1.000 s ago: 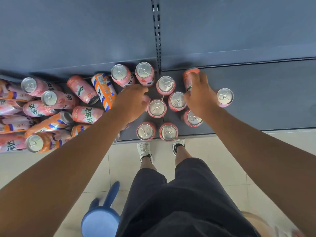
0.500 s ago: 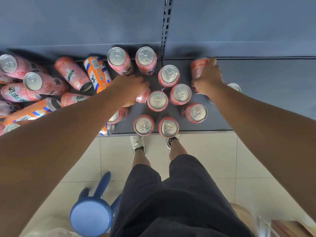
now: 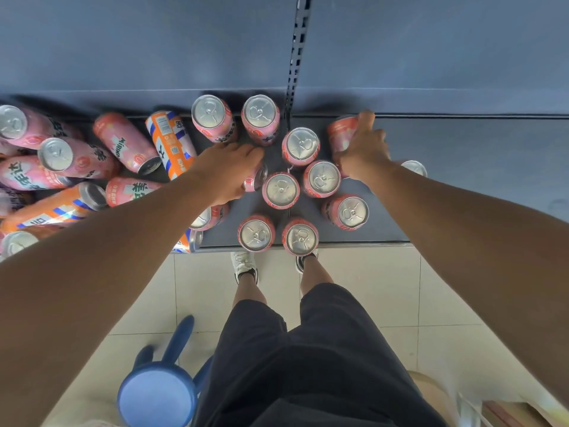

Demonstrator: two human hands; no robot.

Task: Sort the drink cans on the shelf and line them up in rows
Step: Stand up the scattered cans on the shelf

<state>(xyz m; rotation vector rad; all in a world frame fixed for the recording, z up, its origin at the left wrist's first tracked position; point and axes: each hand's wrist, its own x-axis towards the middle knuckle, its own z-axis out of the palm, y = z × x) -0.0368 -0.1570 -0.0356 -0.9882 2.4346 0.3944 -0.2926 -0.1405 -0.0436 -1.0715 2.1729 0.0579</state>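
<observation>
Head camera looks straight down for me onto the dark shelf (image 3: pixel 462 167), and I read it from the left edge across. At the far left is a heap of lying cans (image 3: pixel 77 158), mostly pink with a few orange, on their sides and touching one another at mixed angles. Just right of the heap an orange can (image 3: pixel 171 140) lies with its base toward the back wall, beside a pink one. Next comes the left grip (image 3: pixel 228 171), palm down, its fingers wrapped over a tilted pink can (image 3: pixel 257 180) whose silver top pokes out toward the right. Behind that grip two rear cans (image 3: pixel 209 114) stand side by side against the back wall. Near the middle the upright pink cans (image 3: pixel 280 189) form a loose cluster, some touching, not in straight rows, with two at the front lip of the shelf. Further right the right grip (image 3: pixel 363 152) is closed round a back can (image 3: pixel 341 134), which leans near the back of the shelf. Past that forearm a lone can (image 3: pixel 414 167) stands apart from the cluster, half hidden by the arm. Below the shelf I see pale floor tiles and a blue stool (image 3: pixel 157 396) at lower left.
</observation>
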